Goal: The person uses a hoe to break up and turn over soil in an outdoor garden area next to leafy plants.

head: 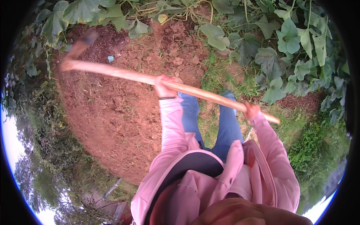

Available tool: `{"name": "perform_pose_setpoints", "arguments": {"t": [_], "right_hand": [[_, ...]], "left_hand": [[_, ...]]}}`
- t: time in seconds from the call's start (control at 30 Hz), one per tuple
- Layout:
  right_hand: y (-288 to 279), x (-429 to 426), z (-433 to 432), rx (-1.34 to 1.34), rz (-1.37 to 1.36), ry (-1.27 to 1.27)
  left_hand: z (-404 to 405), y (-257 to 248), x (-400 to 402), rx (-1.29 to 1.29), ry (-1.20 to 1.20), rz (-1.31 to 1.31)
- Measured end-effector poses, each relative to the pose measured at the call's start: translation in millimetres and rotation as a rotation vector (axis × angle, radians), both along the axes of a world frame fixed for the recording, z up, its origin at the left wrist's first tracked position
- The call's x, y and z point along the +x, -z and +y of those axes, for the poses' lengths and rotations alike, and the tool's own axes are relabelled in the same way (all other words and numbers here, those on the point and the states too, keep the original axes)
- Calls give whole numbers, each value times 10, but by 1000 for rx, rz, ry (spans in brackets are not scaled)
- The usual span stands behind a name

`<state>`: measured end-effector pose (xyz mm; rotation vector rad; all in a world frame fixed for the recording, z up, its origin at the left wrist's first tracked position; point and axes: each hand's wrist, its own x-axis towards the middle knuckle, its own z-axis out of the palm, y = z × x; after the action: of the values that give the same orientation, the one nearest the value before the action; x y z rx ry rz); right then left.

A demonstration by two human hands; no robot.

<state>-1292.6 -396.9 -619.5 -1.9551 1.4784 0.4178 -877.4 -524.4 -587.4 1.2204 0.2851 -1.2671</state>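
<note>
A long-handled hoe with a wooden shaft [123, 73] slants across the view, from upper left down to the right. My left hand [165, 86] grips the shaft around its middle. Closer to the butt end, my right hand [251, 110] is closed around the same shaft. The hoe head [80, 46] is blurred at the upper left, over reddish-brown soil [118, 118]; whether it touches the ground I cannot tell. My blue-jeaned legs [229, 126] show below the shaft.
Broad-leaved vines [213, 36] border the soil at the top and right. Grass [215, 73] grows near my feet. A small pale-blue scrap [110, 58] lies on the soil by the hoe head. Shrubs [53, 118] line the left side.
</note>
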Motion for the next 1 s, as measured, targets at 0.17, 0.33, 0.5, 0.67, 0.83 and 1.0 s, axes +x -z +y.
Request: {"name": "perform_pose_setpoints", "arguments": {"t": [0.17, 0.33, 0.5, 0.67, 0.83, 1.0], "right_hand": [[-86, 1603, -1315, -91, -376, -43], [-1451, 2631, -1994, -127, -682, -172], [-1065, 2054, -2268, -129, -609, -128], [-191, -394, -1396, 168, -56, 172], [-1065, -493, -187, 121, 301, 188], [-2105, 603, -529, 292, 49, 247]], "left_hand": [[-532, -2148, 857, -167, -72, -846], [-656, -3481, 1334, -230, -335, -1095], [-1127, -2760, 748, 25, -491, -1109], [-1033, 327, -1191, 107, -119, -648], [-430, 1907, -2160, 371, 94, 88], [-653, 1844, -1158, 144, 365, 459]]}}
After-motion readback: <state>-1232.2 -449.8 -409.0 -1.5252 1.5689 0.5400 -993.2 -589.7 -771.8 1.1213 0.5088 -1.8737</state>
